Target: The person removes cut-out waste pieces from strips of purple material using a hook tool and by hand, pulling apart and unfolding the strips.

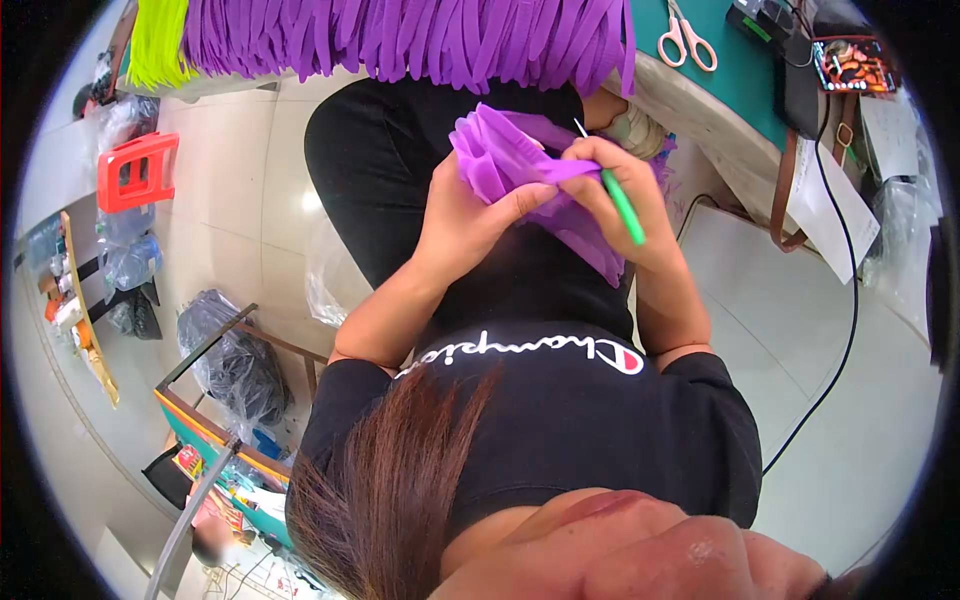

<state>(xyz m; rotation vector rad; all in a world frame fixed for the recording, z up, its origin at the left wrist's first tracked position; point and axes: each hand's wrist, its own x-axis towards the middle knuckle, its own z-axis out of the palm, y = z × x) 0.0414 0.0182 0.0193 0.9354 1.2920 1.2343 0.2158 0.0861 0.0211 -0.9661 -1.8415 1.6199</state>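
Over my lap, my left hand [470, 215] grips a bunched purple piece of material [510, 150], its thumb on top and its fingers hidden behind the folds. My right hand [620, 190] pinches a strip of the same material while holding a green-handled tool [624, 207]. The tool's thin metallic tip points up and left past the fingers. Part of the purple piece hangs down between and below the hands. Long purple strips [400, 40] hang over the table edge beyond, beside yellow-green strips [158, 45].
Pink-handled scissors [686, 42] and a lit phone [855, 66] lie on the green table [735, 100] at the upper right. A black cable [852, 290] runs down the right side. A red stool [137, 172] and a dark plastic bag [232, 355] are on the left.
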